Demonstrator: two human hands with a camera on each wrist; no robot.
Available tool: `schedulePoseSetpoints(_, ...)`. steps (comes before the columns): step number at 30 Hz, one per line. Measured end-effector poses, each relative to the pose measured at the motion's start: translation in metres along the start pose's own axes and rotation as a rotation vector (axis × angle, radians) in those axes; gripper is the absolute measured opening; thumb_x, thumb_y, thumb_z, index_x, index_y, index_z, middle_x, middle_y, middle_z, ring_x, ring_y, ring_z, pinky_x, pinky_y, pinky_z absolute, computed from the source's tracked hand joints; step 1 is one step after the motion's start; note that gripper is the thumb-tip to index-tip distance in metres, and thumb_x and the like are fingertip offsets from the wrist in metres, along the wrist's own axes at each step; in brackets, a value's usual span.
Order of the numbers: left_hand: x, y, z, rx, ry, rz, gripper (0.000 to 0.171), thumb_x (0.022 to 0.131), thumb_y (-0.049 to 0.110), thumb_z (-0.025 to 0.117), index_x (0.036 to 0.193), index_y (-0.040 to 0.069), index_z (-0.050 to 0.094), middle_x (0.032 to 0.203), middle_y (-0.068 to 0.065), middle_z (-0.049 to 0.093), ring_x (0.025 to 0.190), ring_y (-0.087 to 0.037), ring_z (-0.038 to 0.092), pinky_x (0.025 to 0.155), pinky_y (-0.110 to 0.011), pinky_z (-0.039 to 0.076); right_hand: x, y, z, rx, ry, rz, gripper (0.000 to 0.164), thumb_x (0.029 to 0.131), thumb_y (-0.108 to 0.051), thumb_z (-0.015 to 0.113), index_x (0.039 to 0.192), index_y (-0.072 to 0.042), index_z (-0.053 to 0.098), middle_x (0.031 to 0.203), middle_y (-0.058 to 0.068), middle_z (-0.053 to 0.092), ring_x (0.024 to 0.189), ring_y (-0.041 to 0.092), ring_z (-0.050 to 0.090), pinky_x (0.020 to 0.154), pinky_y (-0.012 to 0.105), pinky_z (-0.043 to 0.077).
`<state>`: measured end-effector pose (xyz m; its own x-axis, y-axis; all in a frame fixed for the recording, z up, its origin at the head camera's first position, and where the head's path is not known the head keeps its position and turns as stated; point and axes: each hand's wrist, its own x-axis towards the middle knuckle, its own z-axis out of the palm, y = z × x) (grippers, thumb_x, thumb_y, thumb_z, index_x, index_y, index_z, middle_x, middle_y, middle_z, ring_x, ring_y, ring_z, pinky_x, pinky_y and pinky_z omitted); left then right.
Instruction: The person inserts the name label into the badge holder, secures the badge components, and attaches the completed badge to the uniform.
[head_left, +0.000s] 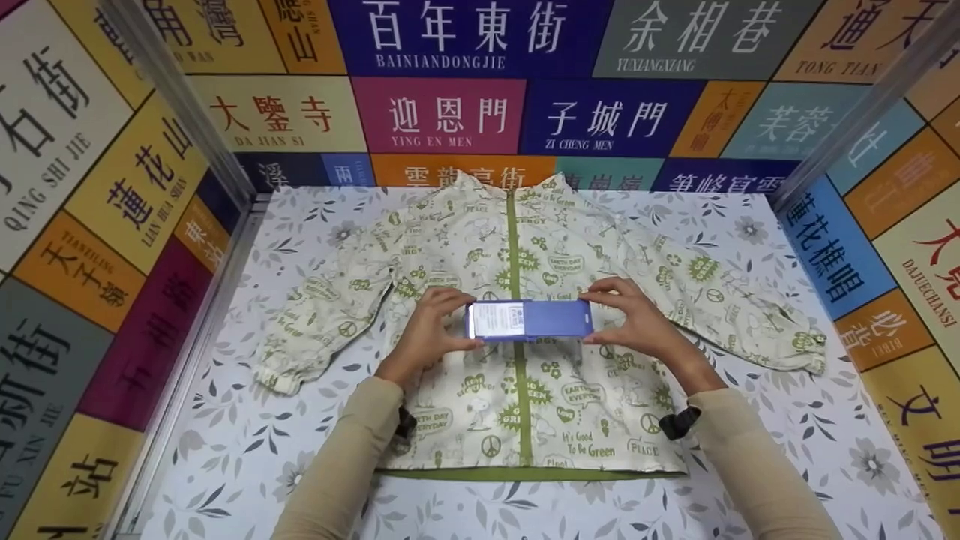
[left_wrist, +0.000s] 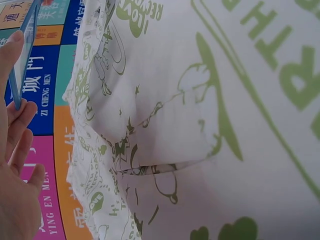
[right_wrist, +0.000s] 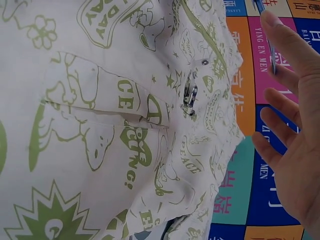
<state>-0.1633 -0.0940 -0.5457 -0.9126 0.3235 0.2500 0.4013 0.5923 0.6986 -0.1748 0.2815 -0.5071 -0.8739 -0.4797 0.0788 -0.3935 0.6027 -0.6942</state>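
A flat blue rectangular thing (head_left: 559,319), with a white printed label on its left half, is held level above a jacket (head_left: 465,255). My left hand (head_left: 429,328) pinches its left end between thumb and fingers. At its right end, my right hand (head_left: 637,316) pinches it the same way. Both wrist views show the thing only as a thin edge-on slab (left_wrist: 22,65), so its exact kind is unclear. The white jacket with green print lies spread out, front up, sleeves out to both sides. A green strip runs down its middle.
Beneath the jacket is a table (head_left: 225,450) covered in white leaf-patterned cloth. Panels with colourful lettered signs (head_left: 439,112) stand along the back and both sides. Black bands (head_left: 679,424) sit on both wrists.
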Motion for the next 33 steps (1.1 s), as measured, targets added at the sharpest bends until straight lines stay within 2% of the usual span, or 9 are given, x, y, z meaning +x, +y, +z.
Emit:
schedulePoseSetpoints(5,0.0006,0.0003,0.0,0.003,-0.002,0.01,0.074,0.064,0.038,0.092,0.128,0.013,0.066,0.131,-0.004,0.065,0.129,-0.025,0.048,0.113,-0.049,0.041,0.0002,-0.0017,-0.0022,-0.015,-0.016,0.014,0.07,0.073,-0.034,0.088,0.134,-0.015,0.062,0.14,0.003,0.049,0.137,0.028,0.04,0.108,0.06,0.039)
schedulePoseSetpoints(12,0.0002,0.0012,0.0006,-0.006,0.003,0.027,0.074,0.063,0.037,0.093,0.128,0.013,0.066,0.129,-0.005,0.066,0.128,-0.026,0.049,0.112,-0.049,0.041,0.0003,-0.002,-0.0029,-0.049,-0.026,0.014,0.072,0.071,-0.034,0.089,0.135,-0.014,0.062,0.141,0.009,0.049,0.136,0.032,0.039,0.107,0.062,0.038)
schedulePoseSetpoints(19,0.001,0.0025,0.0005,0.0,0.001,0.029,0.075,0.063,0.036,0.093,0.129,0.015,0.066,0.13,-0.005,0.065,0.127,-0.025,0.05,0.112,-0.047,0.041,0.0009,-0.0026,-0.0026,-0.072,-0.028,0.008,0.07,0.072,-0.033,0.088,0.135,-0.018,0.061,0.141,0.007,0.049,0.136,0.031,0.037,0.107,0.062,0.037)
schedulePoseSetpoints(33,0.0026,0.0024,0.0017,0.004,0.007,0.026,0.075,0.06,0.034,0.094,0.126,0.015,0.067,0.129,-0.004,0.067,0.127,-0.024,0.05,0.113,-0.048,0.04,0.0004,0.0012,0.0025,-0.055,0.001,-0.006,0.07,0.071,-0.031,0.089,0.134,-0.016,0.062,0.142,0.008,0.049,0.136,0.031,0.038,0.106,0.061,0.039)
